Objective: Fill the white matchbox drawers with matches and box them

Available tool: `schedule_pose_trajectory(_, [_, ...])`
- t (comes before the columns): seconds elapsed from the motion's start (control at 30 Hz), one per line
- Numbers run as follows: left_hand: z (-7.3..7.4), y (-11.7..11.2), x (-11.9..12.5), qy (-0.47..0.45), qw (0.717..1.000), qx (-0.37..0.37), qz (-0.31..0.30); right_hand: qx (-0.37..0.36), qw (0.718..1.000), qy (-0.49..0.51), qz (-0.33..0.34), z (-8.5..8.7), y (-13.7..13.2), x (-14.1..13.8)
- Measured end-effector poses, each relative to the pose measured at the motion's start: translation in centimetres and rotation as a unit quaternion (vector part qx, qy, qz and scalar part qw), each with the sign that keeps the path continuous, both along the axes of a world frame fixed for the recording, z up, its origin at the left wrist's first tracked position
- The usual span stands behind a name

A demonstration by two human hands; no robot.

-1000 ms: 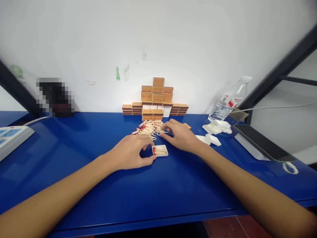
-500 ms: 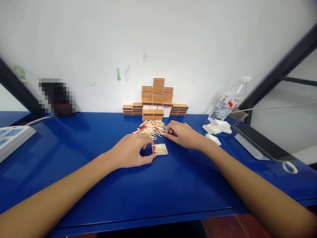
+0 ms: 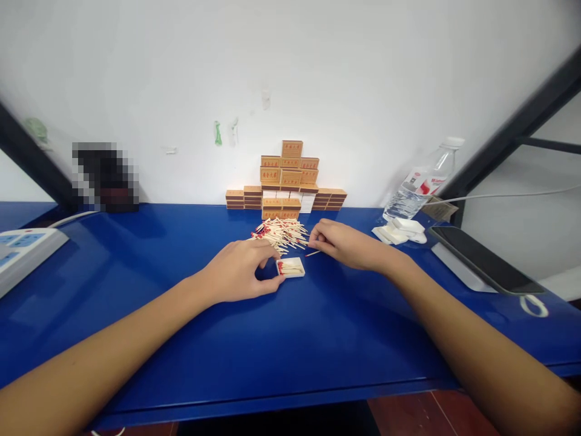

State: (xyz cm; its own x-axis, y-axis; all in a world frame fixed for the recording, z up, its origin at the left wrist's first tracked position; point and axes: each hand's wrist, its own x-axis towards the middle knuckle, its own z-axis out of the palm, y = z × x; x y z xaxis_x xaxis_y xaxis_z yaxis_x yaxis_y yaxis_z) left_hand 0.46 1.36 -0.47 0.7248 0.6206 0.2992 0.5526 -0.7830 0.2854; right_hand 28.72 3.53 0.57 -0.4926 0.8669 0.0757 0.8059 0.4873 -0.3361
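My left hand (image 3: 242, 270) holds the left end of a small white matchbox tray (image 3: 298, 275) between thumb and fingers. Several red-tipped matches (image 3: 290, 269) lie inside it, heads to the left. My right hand (image 3: 338, 242) is closed just right of the loose match pile (image 3: 279, 231), its fingertips pinched on a single matchstick (image 3: 312, 254) that points left towards the tray. Behind the pile stands a stepped stack of orange matchboxes (image 3: 290, 177), with lower rows at both sides and white trays in its middle.
Right of my right hand lie several white trays (image 3: 399, 231), a clear water bottle (image 3: 417, 184) and a phone (image 3: 485, 257) propped on a white stand. A power strip (image 3: 29, 251) is at the left. The white wall (image 3: 181, 79) closes off the blue table's back.
My right hand has drawn slightly right, away from the pile, and a matchstick now shows in its fingers. My left hand keeps its hold on the tray, and the view has shifted slightly.
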Motion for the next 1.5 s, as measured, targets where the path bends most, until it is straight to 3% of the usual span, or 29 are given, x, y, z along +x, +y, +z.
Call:
schedule_pose_trajectory(0.13, [-0.1, 0.1, -0.1, -0.002, 1.000, 0.001, 0.005, -0.007, 1.000, 0.017, 0.008, 0.7, -0.5, 0.0])
schedule_pose_trajectory(0.3, [0.0, 0.0, -0.1, -0.002, 1.000, 0.006, 0.004, -0.024, 0.997, 0.038, 0.063, 1.9, -2.5, -1.5])
schedule_pose_trajectory(0.53, [0.2, -0.1, 0.0, -0.003, 1.000, 0.010, -0.001, -0.041, 0.994, 0.024, 0.096, 1.6, -4.2, -4.1])
schedule_pose_trajectory(0.83, [0.0, 0.0, 0.0, 0.005, 1.000, 0.009, 0.006, -0.020, 0.995, 0.006, 0.099, 1.8, -3.5, -2.6])
schedule_pose_trajectory(1.27, [0.2, -0.2, 0.1, -0.004, 1.000, 0.010, 0.002, -0.014, 0.994, 0.028, 0.105, 1.7, -3.7, -3.3])
schedule_pose_trajectory(1.4, [0.4, -0.2, -0.1, -0.043, 0.998, 0.046, -0.007, 0.031, 0.998, 0.016, 0.053, 2.3, -2.5, -1.6])
schedule_pose_trajectory(1.5, [0.5, -0.1, -0.3, -0.064, 0.996, 0.061, -0.002, 0.009, 1.000, -0.016, 0.023, 2.3, -1.3, 0.2])
